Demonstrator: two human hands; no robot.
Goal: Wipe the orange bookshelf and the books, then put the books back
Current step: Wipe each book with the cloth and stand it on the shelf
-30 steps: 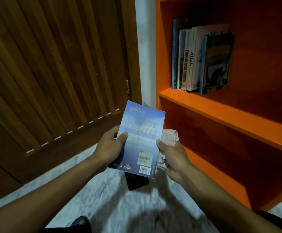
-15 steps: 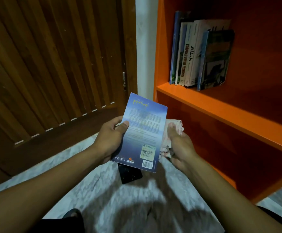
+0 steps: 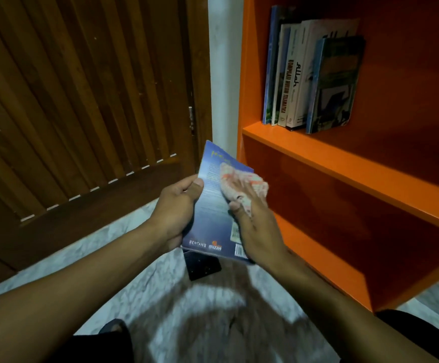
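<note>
A blue paperback book (image 3: 213, 218) is held back cover up in front of me. My left hand (image 3: 176, 210) grips its left edge, thumb on the cover. My right hand (image 3: 255, 221) lies on the cover and presses a pale cloth with orange marks (image 3: 242, 186) against its upper right part. To the right stands the orange bookshelf (image 3: 344, 163). Several books (image 3: 310, 77) stand upright at the left end of its upper shelf. The lower compartment below them holds nothing that I can see.
A dark wooden slatted door (image 3: 82, 100) fills the left side, with a white wall strip (image 3: 225, 74) between it and the shelf. A small black object (image 3: 202, 267) lies on the marbled floor (image 3: 139, 284) under the book. My dark-clothed knees show at the bottom edge.
My right hand has come from the book's right edge onto the cover, bringing the cloth over its upper part. The book is tilted more to the left.
</note>
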